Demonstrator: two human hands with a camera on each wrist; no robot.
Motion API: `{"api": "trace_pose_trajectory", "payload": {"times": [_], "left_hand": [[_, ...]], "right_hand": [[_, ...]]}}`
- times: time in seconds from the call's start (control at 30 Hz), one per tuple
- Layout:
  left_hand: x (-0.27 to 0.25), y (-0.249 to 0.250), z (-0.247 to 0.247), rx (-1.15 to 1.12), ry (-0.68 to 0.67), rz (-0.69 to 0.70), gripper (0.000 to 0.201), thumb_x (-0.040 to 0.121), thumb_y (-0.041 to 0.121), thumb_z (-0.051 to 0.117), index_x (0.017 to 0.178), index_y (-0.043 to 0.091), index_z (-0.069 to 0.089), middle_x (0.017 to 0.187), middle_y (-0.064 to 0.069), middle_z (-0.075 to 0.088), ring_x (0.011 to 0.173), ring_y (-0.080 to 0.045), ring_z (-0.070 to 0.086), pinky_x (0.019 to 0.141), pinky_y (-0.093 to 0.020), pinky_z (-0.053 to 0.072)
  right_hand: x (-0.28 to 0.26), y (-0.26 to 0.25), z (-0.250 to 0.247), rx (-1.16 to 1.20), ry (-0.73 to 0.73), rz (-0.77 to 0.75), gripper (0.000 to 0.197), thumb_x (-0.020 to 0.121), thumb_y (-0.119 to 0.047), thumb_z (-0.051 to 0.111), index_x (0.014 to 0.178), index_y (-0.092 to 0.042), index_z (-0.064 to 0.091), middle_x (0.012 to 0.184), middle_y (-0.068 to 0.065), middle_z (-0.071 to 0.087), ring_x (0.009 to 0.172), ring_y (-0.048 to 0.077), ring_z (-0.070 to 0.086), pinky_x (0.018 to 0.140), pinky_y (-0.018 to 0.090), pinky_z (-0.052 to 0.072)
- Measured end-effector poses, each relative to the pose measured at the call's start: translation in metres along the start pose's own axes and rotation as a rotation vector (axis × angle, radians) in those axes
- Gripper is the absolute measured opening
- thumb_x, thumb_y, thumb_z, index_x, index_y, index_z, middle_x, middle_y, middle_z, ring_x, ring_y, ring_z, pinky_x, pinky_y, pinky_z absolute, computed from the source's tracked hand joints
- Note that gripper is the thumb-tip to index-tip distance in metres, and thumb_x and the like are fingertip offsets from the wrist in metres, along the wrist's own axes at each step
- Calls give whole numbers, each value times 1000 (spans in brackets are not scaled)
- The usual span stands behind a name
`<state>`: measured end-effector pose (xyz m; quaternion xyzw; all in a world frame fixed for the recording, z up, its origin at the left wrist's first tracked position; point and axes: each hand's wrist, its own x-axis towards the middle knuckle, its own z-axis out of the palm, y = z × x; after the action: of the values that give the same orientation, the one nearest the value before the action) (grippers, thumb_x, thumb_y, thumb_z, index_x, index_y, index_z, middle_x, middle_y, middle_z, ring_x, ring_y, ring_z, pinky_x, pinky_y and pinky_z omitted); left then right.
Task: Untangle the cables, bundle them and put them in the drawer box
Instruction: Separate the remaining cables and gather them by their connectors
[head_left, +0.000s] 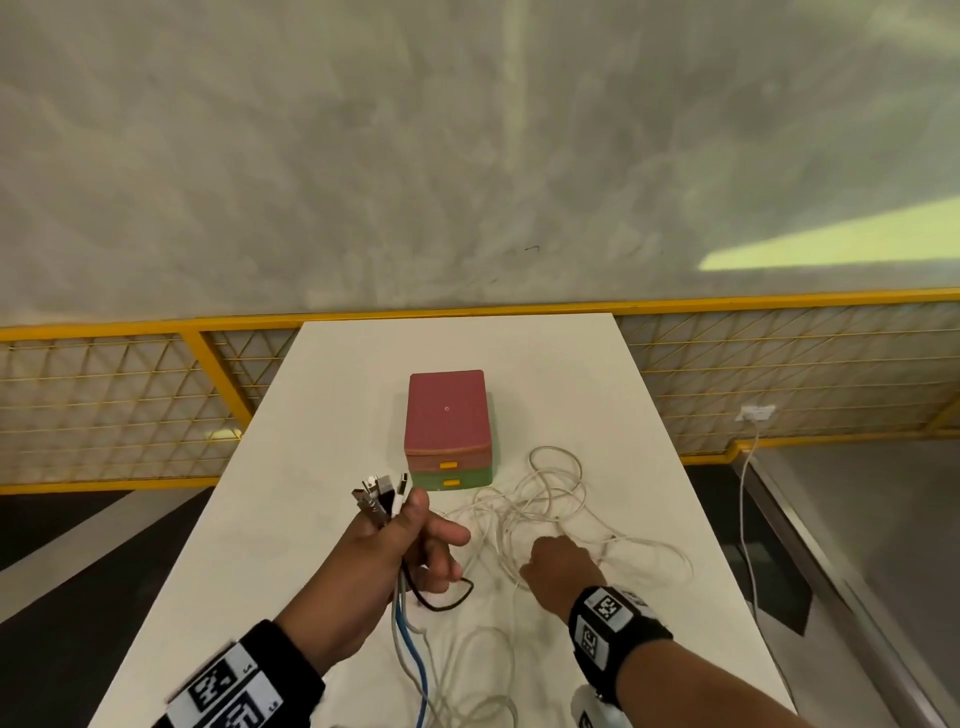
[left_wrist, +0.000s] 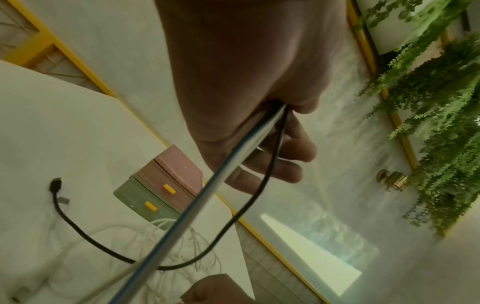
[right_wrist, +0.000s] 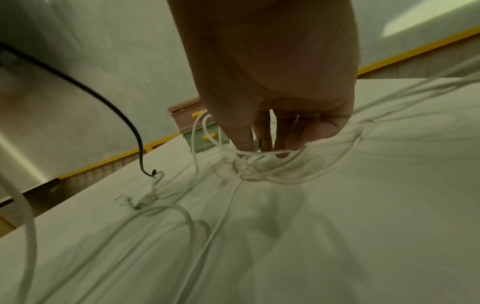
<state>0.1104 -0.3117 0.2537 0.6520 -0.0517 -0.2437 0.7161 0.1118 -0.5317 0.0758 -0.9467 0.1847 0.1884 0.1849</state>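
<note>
Head view alone takes in both hands at once: the left hand (head_left: 387, 540) is raised above the white table (head_left: 291, 467), clenched around a bunch of cables whose plug ends (head_left: 376, 493) fan out above the fist, while the right hand (head_left: 558, 571) reaches down into the loose white cables (head_left: 540, 499) lying tangled on the tabletop just right of the drawer box (head_left: 448, 431). That box has two drawers, a pink one over a green one, each with one yellow handle, both closed.

Left wrist view adds what hangs below the fist: one blue cable (left_wrist: 187, 222), at least one white strand beside it, and one black cable (left_wrist: 85, 234) looping down to the table, its plug (left_wrist: 55, 183) lying free on the surface.

Right wrist view shows the fingers (right_wrist: 241, 135) curled down at a knot of white cable (right_wrist: 241, 162), with strands looped around them; it is blurred, so a firm pinch seems likely but I cannot tell for certain.
</note>
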Motion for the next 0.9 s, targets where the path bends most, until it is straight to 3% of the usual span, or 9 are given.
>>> {"api": "trace_pose_trajectory", "payload": {"times": [0.13, 0.23, 0.4, 0.53, 0.6, 0.67, 0.77, 0.83, 0.9], "left_hand": [[6, 1, -6, 40, 22, 22, 52, 91, 49, 52, 88, 5, 79, 68, -12, 67, 80, -31, 69, 75, -44, 53], [13, 3, -11, 98, 45, 41, 48, 87, 45, 49, 91, 8, 79, 72, -11, 68, 80, -27, 69, 75, -46, 53], [29, 19, -6, 174, 107, 108, 35, 100, 28, 48, 97, 9, 78, 79, -7, 74, 81, -19, 72, 83, -47, 54], [46, 43, 11, 148, 123, 194, 26, 98, 19, 53, 104, 4, 73, 92, -10, 79, 90, -24, 75, 85, -43, 59], [52, 57, 23, 110, 97, 229, 25, 97, 18, 55, 108, 3, 72, 96, -10, 79, 88, -19, 76, 75, -31, 61], [57, 69, 34, 119, 61, 254, 28, 97, 25, 56, 111, 8, 72, 100, -7, 78, 96, -17, 74, 69, -26, 61], [62, 72, 47, 203, -40, 271, 34, 92, 43, 61, 109, 17, 75, 108, -7, 76, 107, -25, 69, 89, -47, 55], [62, 69, 54, 232, -93, 255, 37, 83, 52, 63, 101, 24, 76, 101, -6, 75, 92, -28, 63, 82, -49, 49], [64, 63, 57, 267, -120, 242, 40, 78, 58, 64, 100, 26, 74, 98, -7, 73, 86, -33, 57, 79, -48, 46]], "right_hand": [[4, 6, 9, -147, 85, -45, 34, 97, -28, 39, 125, -18, 53, 130, 6, 54, 120, 27, 52, 98, 36, 44], [2, 2, -24, -73, 156, -96, 31, 94, -31, 40, 113, -22, 63, 121, 2, 62, 112, 24, 59, 91, 32, 47], [-17, -24, -143, 438, 360, -291, 22, 86, -30, 65, 80, -10, 70, 82, 2, 70, 79, 16, 62, 69, 25, 43], [-60, -61, -229, 762, 479, -503, 13, 87, -24, 68, 81, -12, 69, 67, -12, 63, 66, 6, 60, 56, 14, 41], [-79, -73, -251, 867, 463, -569, 10, 86, -21, 68, 78, -16, 70, 69, -10, 66, 61, 7, 61, 50, 17, 43], [-93, -81, -261, 972, 401, -594, 10, 85, -18, 70, 77, -12, 70, 69, -8, 68, 58, 10, 61, 46, 23, 45], [-103, -89, -257, 1052, 318, -571, 12, 83, -13, 72, 77, -4, 67, 72, 5, 69, 57, 18, 62, 46, 27, 50], [-106, -92, -247, 1086, 294, -540, 13, 82, -11, 73, 72, -8, 66, 69, 11, 66, 55, 23, 60, 50, 36, 55], [-108, -89, -238, 1114, 287, -511, 16, 84, -11, 72, 69, -9, 65, 64, 7, 65, 52, 21, 59, 50, 35, 55]]}}
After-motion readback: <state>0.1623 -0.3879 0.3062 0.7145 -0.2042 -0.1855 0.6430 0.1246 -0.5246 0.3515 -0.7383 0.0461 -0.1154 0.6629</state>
